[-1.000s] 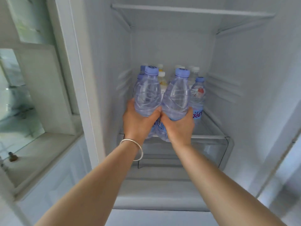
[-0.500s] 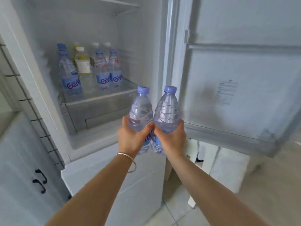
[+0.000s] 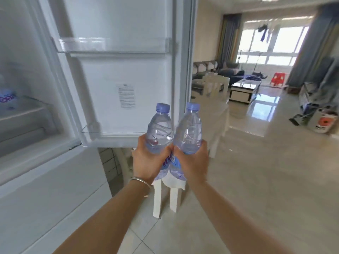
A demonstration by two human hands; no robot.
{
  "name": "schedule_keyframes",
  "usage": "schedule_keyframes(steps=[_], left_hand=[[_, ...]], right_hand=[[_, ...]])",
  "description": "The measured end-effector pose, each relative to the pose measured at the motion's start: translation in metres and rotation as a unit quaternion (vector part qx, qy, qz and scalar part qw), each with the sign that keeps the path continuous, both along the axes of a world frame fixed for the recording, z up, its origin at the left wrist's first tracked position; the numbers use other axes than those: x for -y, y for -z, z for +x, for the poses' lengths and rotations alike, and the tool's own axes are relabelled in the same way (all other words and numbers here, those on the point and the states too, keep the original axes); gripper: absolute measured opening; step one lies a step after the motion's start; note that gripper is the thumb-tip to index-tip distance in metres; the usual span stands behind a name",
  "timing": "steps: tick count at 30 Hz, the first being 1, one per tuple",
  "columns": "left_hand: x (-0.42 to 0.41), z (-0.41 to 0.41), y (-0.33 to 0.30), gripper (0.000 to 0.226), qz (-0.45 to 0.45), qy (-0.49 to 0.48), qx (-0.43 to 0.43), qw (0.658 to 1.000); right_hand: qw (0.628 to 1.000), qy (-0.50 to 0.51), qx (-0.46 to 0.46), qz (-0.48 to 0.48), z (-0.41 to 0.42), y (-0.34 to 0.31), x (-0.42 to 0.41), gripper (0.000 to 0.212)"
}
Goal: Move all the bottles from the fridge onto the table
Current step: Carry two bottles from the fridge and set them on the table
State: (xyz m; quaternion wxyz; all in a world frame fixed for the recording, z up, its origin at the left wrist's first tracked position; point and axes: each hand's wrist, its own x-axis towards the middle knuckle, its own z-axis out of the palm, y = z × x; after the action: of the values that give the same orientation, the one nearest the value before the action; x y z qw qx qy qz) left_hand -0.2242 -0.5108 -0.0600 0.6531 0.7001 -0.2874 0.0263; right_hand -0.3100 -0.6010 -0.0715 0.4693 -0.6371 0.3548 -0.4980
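My left hand (image 3: 146, 160) grips a clear water bottle with a blue cap (image 3: 160, 128), held upright. My right hand (image 3: 192, 160) grips a second water bottle (image 3: 189, 131) of the same kind, leaning slightly against the first. Both are held side by side in front of the open fridge door (image 3: 124, 74). At the far left edge, one more bottle (image 3: 7, 99) with a blue label stands on the fridge shelf (image 3: 27, 110), mostly cut off. A white table (image 3: 218, 114) stands beyond the door, partly hidden by it and by the bottles.
The open fridge door with its clear door shelves (image 3: 113, 44) stands straight ahead. A white chair (image 3: 217, 85) is behind the table. White stool legs (image 3: 165, 198) are below my hands. A coffee table (image 3: 244, 88), sofa and tiled floor (image 3: 256, 180) lie to the right.
I have turned right, away from the fridge interior, carrying both bottles out of the fridge. The door and the living room have come into view; the shelf of bottles slid to the left edge.
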Motion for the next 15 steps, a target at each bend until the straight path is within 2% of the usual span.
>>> schedule_keyframes(steps=[3,8,11,15], left_hand=[[0.053,-0.05,0.009,0.063,0.006,0.037,-0.014,0.999],[0.128,-0.11,0.024,0.052,0.001,0.07,-0.05,0.996],[0.174,-0.135,0.029,0.063,0.007,0.078,-0.059,0.995],[0.233,-0.136,0.03,0.069,0.023,0.076,-0.053,0.995]], right_hand=[[1.0,0.016,-0.013,0.005,-0.054,0.008,0.051,0.062],[0.998,0.052,-0.04,0.006,-0.12,0.017,0.117,0.071],[0.997,0.067,-0.048,0.0,-0.146,0.021,0.161,0.079],[0.996,0.081,-0.041,0.003,-0.15,0.024,0.218,0.077]])
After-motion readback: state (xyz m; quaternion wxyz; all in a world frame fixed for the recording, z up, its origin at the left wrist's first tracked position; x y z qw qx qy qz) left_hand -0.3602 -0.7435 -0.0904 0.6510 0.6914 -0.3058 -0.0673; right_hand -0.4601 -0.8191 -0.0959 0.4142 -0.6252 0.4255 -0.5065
